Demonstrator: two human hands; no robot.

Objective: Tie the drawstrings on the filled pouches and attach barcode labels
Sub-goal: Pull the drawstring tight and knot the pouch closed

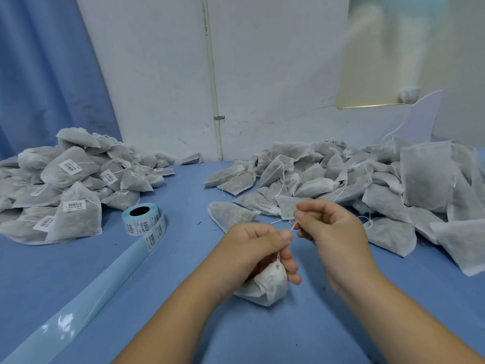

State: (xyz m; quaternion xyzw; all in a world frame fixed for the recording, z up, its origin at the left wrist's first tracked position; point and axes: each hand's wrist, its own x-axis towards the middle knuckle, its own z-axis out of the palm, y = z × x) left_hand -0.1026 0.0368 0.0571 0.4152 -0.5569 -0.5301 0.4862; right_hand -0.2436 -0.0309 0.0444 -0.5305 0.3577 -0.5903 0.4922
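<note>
**Free room and obstacles on the blue table.** A bare lane ran up the middle to the wall, between the labelled pile on the left and the unlabelled pile on the right. The label roll stood at the lane's left margin, near the labelled pile. Its backing strip trailed diagonally toward the near left corner. A lone pouch lay at the right margin, just beside the unlabelled pile. The left hand, gripping a held pouch, and the right hand, pinching the drawstring, blocked the near centre. Open table lay outside both forearms. The far right corner was too blurred to judge.
</note>
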